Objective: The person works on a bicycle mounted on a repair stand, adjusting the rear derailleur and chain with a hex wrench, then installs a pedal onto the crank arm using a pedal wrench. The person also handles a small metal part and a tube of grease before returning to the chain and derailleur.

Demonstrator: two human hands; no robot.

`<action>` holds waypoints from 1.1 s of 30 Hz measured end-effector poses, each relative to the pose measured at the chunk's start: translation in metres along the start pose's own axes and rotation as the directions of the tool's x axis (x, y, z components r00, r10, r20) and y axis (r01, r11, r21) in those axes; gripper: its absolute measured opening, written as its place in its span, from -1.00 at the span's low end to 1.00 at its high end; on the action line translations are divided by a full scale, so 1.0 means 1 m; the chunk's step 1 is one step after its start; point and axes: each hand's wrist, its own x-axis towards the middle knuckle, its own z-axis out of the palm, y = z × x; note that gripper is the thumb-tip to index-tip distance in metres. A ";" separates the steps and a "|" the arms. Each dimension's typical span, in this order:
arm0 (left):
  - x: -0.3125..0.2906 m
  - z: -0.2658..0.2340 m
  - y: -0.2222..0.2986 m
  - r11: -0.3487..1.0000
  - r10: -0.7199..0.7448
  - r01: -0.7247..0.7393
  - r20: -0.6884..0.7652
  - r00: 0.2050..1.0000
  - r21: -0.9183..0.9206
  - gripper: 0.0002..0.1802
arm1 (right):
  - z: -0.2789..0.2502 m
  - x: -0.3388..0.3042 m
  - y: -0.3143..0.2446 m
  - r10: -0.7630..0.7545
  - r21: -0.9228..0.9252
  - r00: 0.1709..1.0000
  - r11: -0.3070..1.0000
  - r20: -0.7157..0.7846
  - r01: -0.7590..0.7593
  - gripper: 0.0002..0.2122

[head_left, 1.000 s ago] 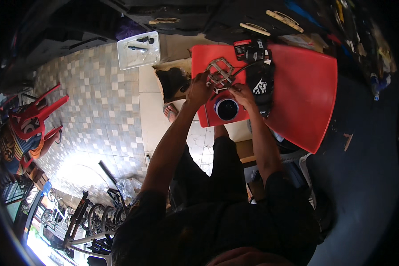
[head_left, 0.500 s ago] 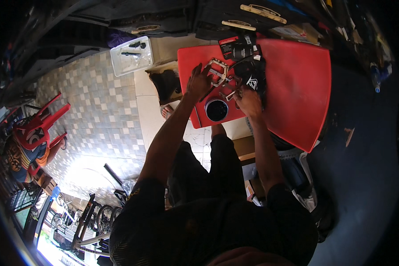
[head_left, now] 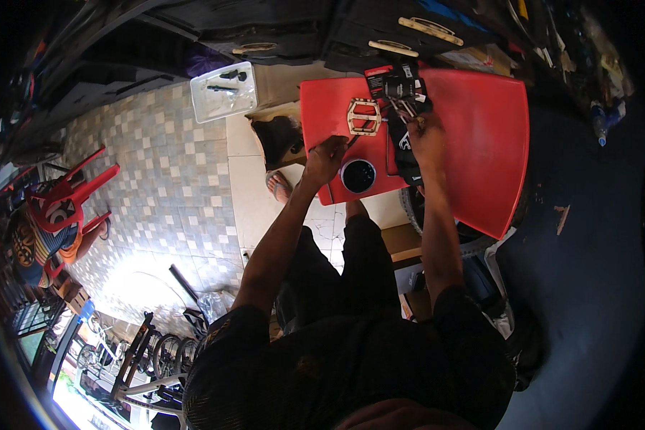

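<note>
A pale metal bicycle pedal [head_left: 364,117] lies on the red table [head_left: 473,150]. My left hand [head_left: 325,159] is just below and left of it, fingers closed around what looks like a thin dark rod [head_left: 352,140]. My right hand [head_left: 427,136] grips a second, darker pedal [head_left: 403,107] over black cloth-like packaging [head_left: 405,147]; the fingers cover part of it. Nearer to me, between my forearms, stands a round tub [head_left: 357,176] of dark contents.
Black-and-red packages [head_left: 393,80] lie at the table's far edge. A white plastic tray [head_left: 223,92] with dark parts is on the left. An open box [head_left: 276,136] stands beside the table. Further left, a person sits near a red chair [head_left: 75,190]; bicycles [head_left: 150,358] stand behind.
My left hand has left the pale pedal, which now lies flat, and has drawn back toward me. My right hand has carried the darker pedal away and to the right.
</note>
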 end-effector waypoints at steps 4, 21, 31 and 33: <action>0.002 -0.009 0.044 0.972 -0.062 0.001 -0.254 0.965 -0.235 -0.68 | -0.015 -0.006 -0.017 0.092 0.470 0.925 0.840 0.368 -0.270 -0.76; -0.039 -0.098 0.146 0.819 -0.252 0.180 -0.060 0.966 -0.545 -0.81 | -0.074 -0.015 -0.157 -0.526 0.386 0.847 0.799 0.080 0.460 -0.62; -0.058 -0.103 0.150 0.850 -0.276 0.213 -0.063 0.959 -0.481 -0.72 | -0.079 -0.015 -0.156 -0.754 0.192 0.653 0.654 0.079 0.732 -0.73; -0.059 -0.103 0.152 0.842 -0.290 0.224 -0.062 0.955 -0.492 -0.73 | -0.078 -0.017 -0.153 -0.776 0.177 0.628 0.626 0.052 0.759 -0.73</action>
